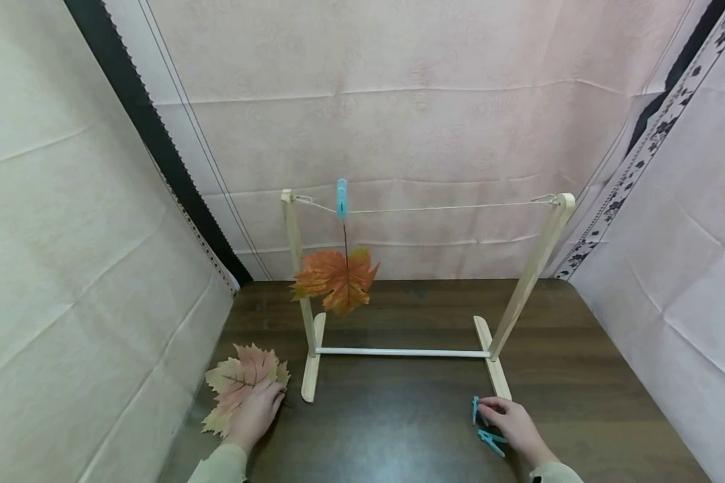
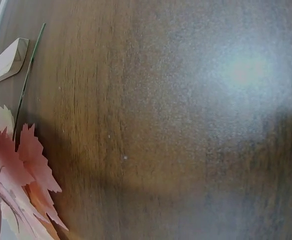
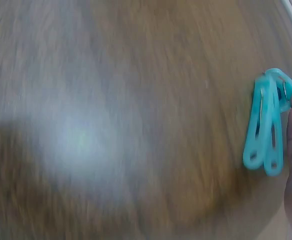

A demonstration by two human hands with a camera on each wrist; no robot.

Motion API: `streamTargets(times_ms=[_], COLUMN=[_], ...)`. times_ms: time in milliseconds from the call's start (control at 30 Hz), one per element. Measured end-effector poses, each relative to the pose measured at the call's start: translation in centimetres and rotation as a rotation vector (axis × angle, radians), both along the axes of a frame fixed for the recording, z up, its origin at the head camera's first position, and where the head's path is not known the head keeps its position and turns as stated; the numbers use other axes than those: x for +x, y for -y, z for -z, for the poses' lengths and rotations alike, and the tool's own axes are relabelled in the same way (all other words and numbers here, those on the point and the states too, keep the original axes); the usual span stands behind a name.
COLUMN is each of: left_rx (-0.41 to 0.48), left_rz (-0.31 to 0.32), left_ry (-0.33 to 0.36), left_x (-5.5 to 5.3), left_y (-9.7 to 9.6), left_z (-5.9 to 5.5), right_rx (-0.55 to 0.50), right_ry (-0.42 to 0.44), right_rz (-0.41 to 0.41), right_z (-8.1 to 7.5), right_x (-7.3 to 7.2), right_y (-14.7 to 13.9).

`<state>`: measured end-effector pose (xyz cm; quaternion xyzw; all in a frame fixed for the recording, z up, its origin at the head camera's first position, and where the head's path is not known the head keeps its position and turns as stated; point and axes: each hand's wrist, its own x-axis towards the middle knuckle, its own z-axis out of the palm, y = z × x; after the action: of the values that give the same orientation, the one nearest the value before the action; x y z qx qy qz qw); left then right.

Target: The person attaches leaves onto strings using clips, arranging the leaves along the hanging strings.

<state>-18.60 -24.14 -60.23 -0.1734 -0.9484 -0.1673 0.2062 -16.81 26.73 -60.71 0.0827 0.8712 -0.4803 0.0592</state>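
- Watching remotely, I see the left hand (image 1: 256, 410) lying over loose leaves (image 1: 235, 379) on the desk (image 1: 387, 422), left of the rack (image 1: 528, 282); I cannot tell whether it grips or merely steadies them.
- My view shows the right hand (image 1: 515, 427) pinching one peg (image 1: 475, 410), its spare (image 1: 491, 443) just beside.
- Another clip (image 1: 342, 198) bites the line (image 1: 435, 208) and a stem (image 1: 346, 236), so that leaf (image 1: 338, 282) hangs freely.
- Splayed feet (image 1: 482, 330) brace the rack upright.

Creased pale cloth walls (image 1: 423, 134) stood around a dark brown wood-grain table (image 1: 393, 315), which reflected a whitish glare (image 2: 246, 70).
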Motion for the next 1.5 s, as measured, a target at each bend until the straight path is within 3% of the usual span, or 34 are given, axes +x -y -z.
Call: streamTargets(times_ms=[367, 567, 700, 800, 1033, 1233, 1500], left_rx=[0.015, 0.072, 0.078, 0.066, 0.134, 0.175, 0.211], left_rz=[-0.038, -0.010, -0.033, -0.092, -0.147, -0.180, -0.193], left_ry=[0.009, -0.057, -0.083, -0.042, 0.090, 0.097, 0.038], left_x=[0.1, -0.5, -0.6, -0.3, -0.3, -0.4, -0.5], left_y=[0.4, 0.8, 0.8, 0.6, 0.1, 0.4, 1.2], left_z=[-0.6, -0.9, -1.5, -2.1, -3.1, -4.0, -5.6], right_rx=[0.055, 0.055, 0.034, 0.057, 0.072, 0.150, 0.266], right_ry=[-0.038, -0.039, -0.034, -0.060, -0.064, -0.157, -0.263], right_rz=[0.025, -0.009, -0.031, -0.048, -0.073, -0.186, -0.181], right_z=[0.2, 1.1, 1.6, 1.8, 1.9, 2.4, 2.4], right_x=[-0.7, -0.6, -0.7, -0.6, -0.5, -1.2, -1.3], right_y=[0.7, 1.1, 1.8, 1.9, 1.8, 2.5, 3.1])
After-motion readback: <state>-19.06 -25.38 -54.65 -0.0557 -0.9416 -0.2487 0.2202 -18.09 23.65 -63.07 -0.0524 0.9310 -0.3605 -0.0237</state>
